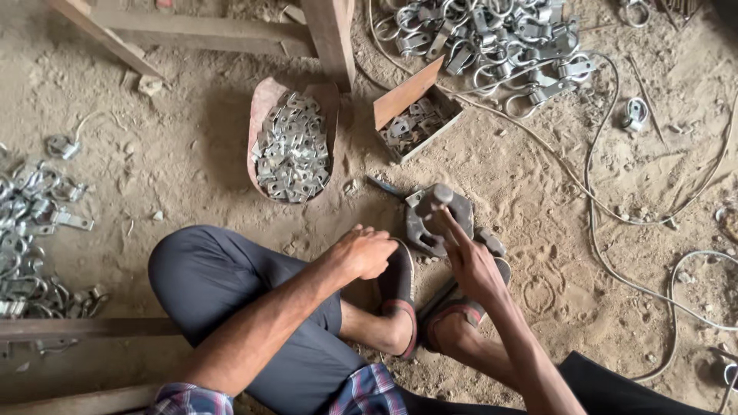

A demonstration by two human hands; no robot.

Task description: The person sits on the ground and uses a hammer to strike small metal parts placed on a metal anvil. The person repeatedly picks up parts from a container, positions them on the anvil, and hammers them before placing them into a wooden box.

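I sit on a sandy floor with my feet in sandals (400,296) drawn in. My left hand (364,252) is curled into a loose fist above my left foot, and I cannot see anything in it. My right hand (470,263) reaches forward with its fingers extended onto a grey metal die block (436,217) set in the sand. A round metal post stands on top of the block, right at my fingertips.
A curved tray (265,104) holds several small flat metal brackets. A small open box (417,121) of metal pieces lies beside it. A heap of metal clamps (492,42) is at the top, another pile (34,230) at left. Wires (596,223) and wooden beams (332,31) surround me.
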